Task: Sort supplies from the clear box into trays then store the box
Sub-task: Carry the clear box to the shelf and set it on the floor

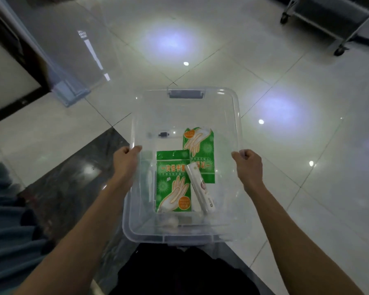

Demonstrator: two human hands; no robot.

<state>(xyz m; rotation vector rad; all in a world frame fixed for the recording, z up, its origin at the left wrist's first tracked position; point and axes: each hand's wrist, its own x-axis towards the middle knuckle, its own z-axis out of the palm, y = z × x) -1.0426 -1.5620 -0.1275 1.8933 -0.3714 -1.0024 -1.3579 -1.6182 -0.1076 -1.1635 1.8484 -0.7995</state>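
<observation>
Both hands, left (127, 157) and right (248, 159), clench the box (238, 116) rims; if it tilts, the loose packets (173, 184) could slide and shift the load.

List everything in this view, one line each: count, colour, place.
clear box: one, transparent with grey latch, held over the floor
glove packets: two, green, overlapping on the box bottom
white tube: one, white, lying across the packets
small black item: one, black, far part of the box, too small to identify
wheeled cart: one, grey, top right
floor: white glossy tiles, dark strip at left
left hand: gripping the box's left rim
right hand: gripping the right rim
</observation>
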